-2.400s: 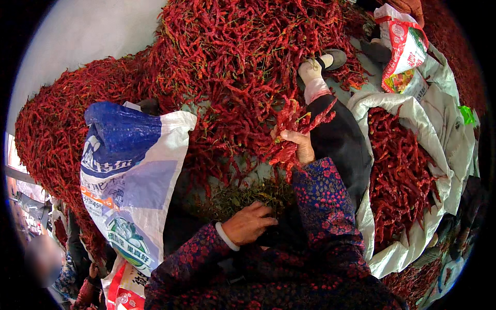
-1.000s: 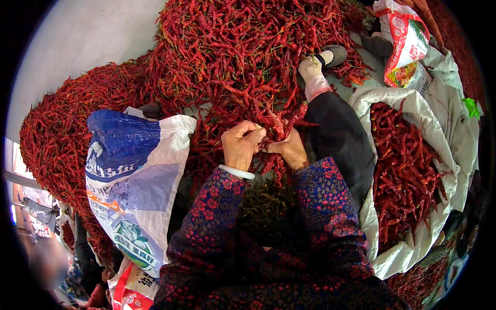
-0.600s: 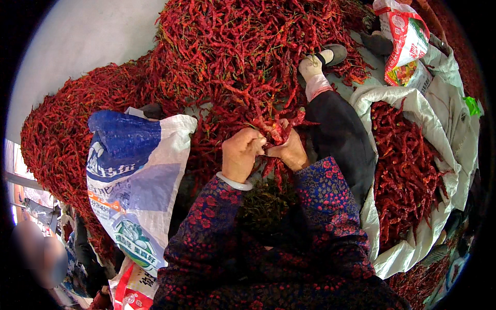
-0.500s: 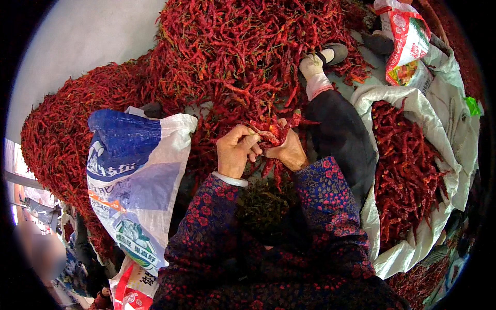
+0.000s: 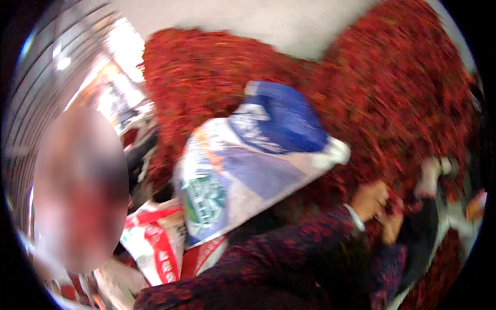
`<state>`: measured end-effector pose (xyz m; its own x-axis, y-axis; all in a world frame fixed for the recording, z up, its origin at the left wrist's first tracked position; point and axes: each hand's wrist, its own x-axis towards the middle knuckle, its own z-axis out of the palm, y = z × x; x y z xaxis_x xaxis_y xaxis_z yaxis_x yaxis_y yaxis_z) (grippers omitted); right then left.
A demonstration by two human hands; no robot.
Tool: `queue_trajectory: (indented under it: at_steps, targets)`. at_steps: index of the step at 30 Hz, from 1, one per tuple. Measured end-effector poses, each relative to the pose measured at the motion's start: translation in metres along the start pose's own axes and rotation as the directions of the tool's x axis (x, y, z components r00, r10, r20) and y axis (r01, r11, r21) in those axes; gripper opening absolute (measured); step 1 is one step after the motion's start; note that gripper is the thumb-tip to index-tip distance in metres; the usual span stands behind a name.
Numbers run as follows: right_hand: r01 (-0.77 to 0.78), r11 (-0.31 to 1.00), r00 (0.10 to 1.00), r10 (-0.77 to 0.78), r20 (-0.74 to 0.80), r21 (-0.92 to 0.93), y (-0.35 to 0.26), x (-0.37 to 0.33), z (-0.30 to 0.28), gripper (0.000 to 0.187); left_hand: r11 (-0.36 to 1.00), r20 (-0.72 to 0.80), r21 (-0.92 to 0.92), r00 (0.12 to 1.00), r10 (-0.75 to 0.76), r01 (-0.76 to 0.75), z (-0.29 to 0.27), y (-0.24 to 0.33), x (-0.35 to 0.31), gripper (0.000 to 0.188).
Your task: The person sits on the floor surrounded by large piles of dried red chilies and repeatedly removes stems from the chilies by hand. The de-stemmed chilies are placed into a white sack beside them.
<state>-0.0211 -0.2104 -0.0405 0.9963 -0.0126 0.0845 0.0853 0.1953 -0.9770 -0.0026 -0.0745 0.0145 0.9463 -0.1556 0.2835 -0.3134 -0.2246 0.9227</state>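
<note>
My left hand (image 5: 369,200), with a pale bangle at the wrist, is closed, its fingertips pinched at the red chili peppers (image 5: 396,200) between my hands. My right hand (image 5: 391,226) is closed around these peppers, just right of and below the left. Motion smears both hands, so single peppers and stems cannot be told apart. Behind my hands rises a large heap of red chili peppers (image 5: 392,98). My left sleeve (image 5: 289,243), dark with a red flower pattern, stretches across the lower middle.
Left of my hands stands a blue and white woven sack (image 5: 268,175), with a red and white bag (image 5: 160,243) beside it. Another person (image 5: 82,191) is at the far left. An open sack of chili peppers (image 5: 439,263) is at the lower right, below a shoe and trouser leg (image 5: 426,227).
The view has swung to the left, so my hands and the sacks sit further right and the other person shows larger. My hands stay together at the chili peppers.
</note>
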Motion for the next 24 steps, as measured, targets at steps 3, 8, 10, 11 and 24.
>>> queue_trajectory:
  at_steps: [3, 8, 10, 11, 24]
  targets:
    - [-0.005, 1.0, 0.999, 0.004, 0.036, 0.025, -0.001, -0.001, 0.016, 0.069, 0.829, 0.12, -0.434, 0.935, -0.334, 0.352, -0.008, 0.004, -0.006, 0.012]
    - [-0.032, 0.999, 0.997, 0.034, 0.062, -0.044, 0.002, 0.002, 0.02, 0.068, 0.619, 0.089, -0.687, 0.89, -0.448, 0.38, -0.011, -0.01, -0.018, 0.01]
    - [-0.036, 0.999, 0.995, 0.039, 0.087, -0.036, 0.001, 0.005, 0.026, 0.068, 0.616, 0.063, -0.711, 0.902, -0.426, 0.34, -0.009, -0.016, -0.021, 0.009]
    - [-0.04, 0.998, 0.996, 0.044, 0.079, -0.053, 0.0, 0.006, 0.023, 0.067, 0.604, 0.059, -0.727, 0.906, -0.419, 0.327, -0.006, -0.012, -0.02, 0.009]
    - [-0.061, 0.995, 0.994, 0.068, 0.087, -0.084, -0.001, 0.015, 0.03, 0.065, 0.66, 0.13, -0.723, 0.978, -0.164, 0.206, -0.01, -0.008, -0.03, 0.007]
